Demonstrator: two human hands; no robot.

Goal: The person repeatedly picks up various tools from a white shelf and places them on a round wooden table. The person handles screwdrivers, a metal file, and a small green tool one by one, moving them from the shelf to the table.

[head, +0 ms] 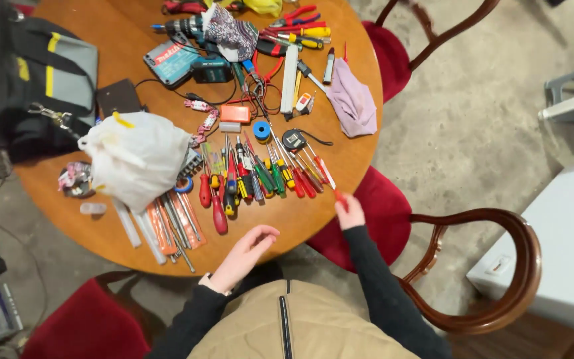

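Observation:
My right hand (350,214) is at the near right edge of the round wooden table (320,219), closed on the red handle of a thin screwdriver (327,176) at the right end of a row of screwdrivers (260,176). My left hand (247,256) hovers open over the table's near edge, holding nothing, just in front of a red-handled screwdriver (218,216). Both arms wear dark sleeves.
A white plastic bag (137,156) lies left of the row, with packs of long bits (174,229) beneath it. Farther back lie a cordless drill (187,30), a teal case (171,61), pliers (293,23), a lilac cloth (353,100) and a dark tool bag (34,73). Red-cushioned chairs (479,266) ring the table.

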